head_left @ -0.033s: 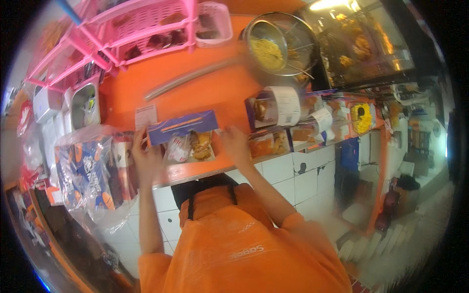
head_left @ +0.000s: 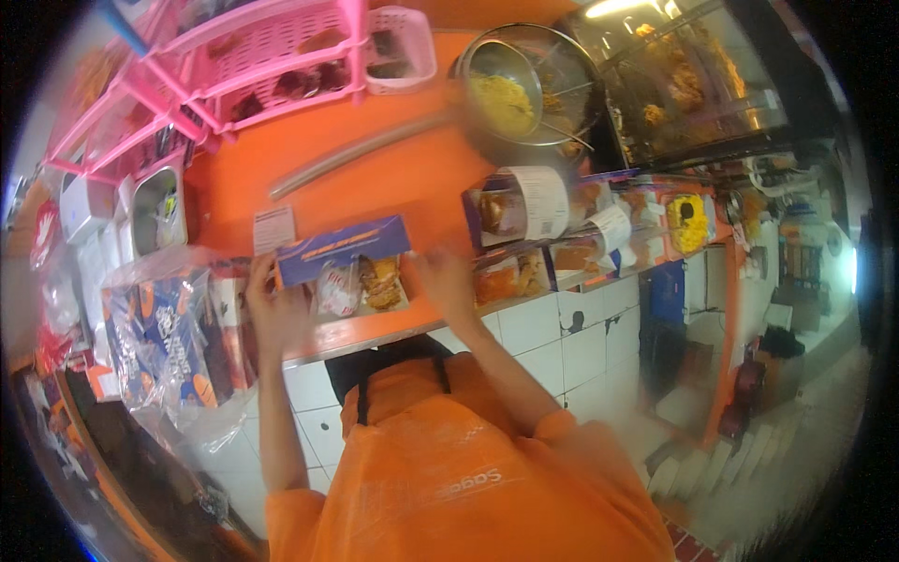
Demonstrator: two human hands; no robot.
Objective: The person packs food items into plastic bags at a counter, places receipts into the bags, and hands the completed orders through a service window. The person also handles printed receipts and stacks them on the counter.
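A meal box (head_left: 345, 245) with a blue lid flap stands raised near the front edge of the orange counter. In its tray lie a white wrapped packet (head_left: 338, 289) with red print and a piece of fried chicken (head_left: 383, 286). My left hand (head_left: 276, 304) grips the box's left side, fingers bent around the lid corner. At the opposite side my right hand (head_left: 442, 284) has its fingers curled against the box's right edge, somewhat blurred. A printed paper slip (head_left: 273, 230) lies just behind the left end of the lid.
Several filled boxes (head_left: 510, 273) with receipts line the counter's right side. Behind are metal tongs (head_left: 356, 155), a bowl of yellow food (head_left: 503, 101) and a glass display case (head_left: 688, 84). Pink racks (head_left: 281, 56) rise back left; a plastic bag of folded boxes (head_left: 169, 328) sits left.
The whole view has shifted slightly, so things appear a little farther left. Both hands remain at the meal box, with its lid flap tilted at nearly the same angle.
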